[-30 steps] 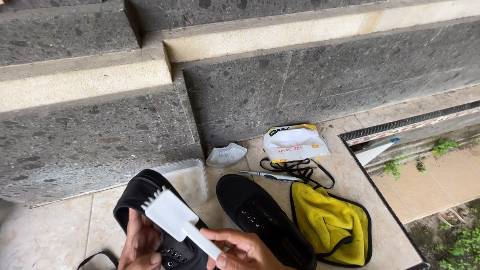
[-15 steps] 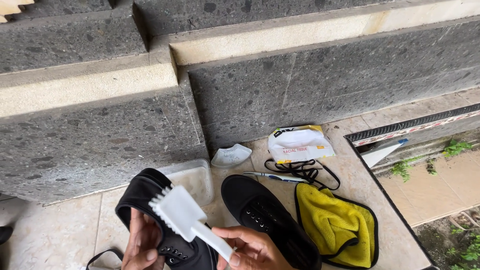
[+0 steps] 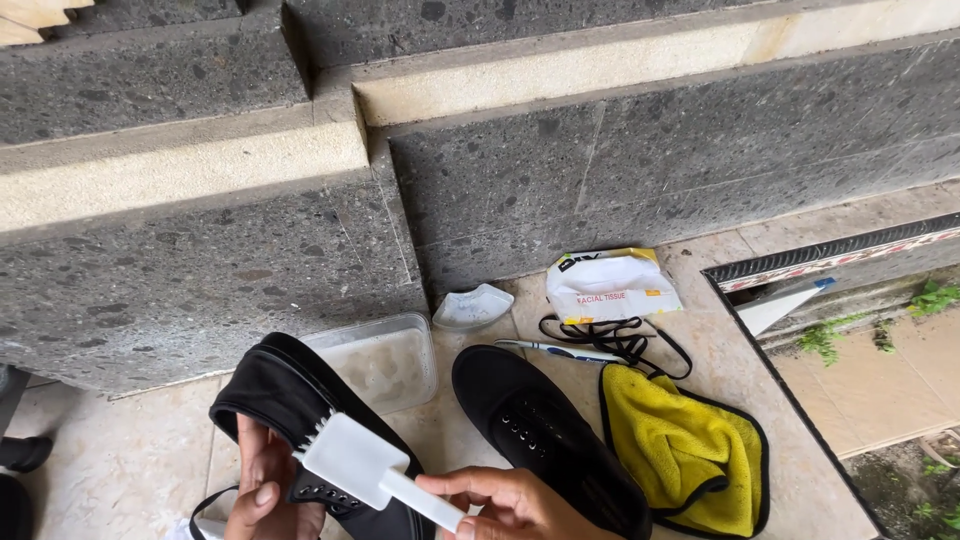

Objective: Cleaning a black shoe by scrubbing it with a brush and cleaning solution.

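The left hand (image 3: pixel 262 490) is closed around a black canvas shoe (image 3: pixel 300 420) and holds it up near the bottom of the view, with the thumb lying over the upper beside the eyelets. The right hand (image 3: pixel 510 500) pinches the handle of a white plastic brush (image 3: pixel 355 465), and the bristles of the brush touch the side of the shoe near its opening. The shoe looks light and rather soft: I judge that the cloth upper will give under pressure, while the sole stays stiffer, so the best place to hold it is around the sole and the heel, or with fingers inside the opening to support the cloth. The brush seems light and rigid, and its flat narrow handle may become slippery if it is wet, so a firm pinch close to the head gives more control. The shoe is plain black with black eyelets, and its laces are taken out. The second black shoe (image 3: pixel 545 435) lies on the tiled floor (image 3: pixel 130 460) just beside, also without laces. Near it lie a yellow cloth with black edge (image 3: pixel 680 450), a bundle of black laces (image 3: pixel 620 340), a packet of tissues (image 3: pixel 610 285), and a clear plastic container (image 3: pixel 385 360) against the grey stone wall (image 3: pixel 200 260).
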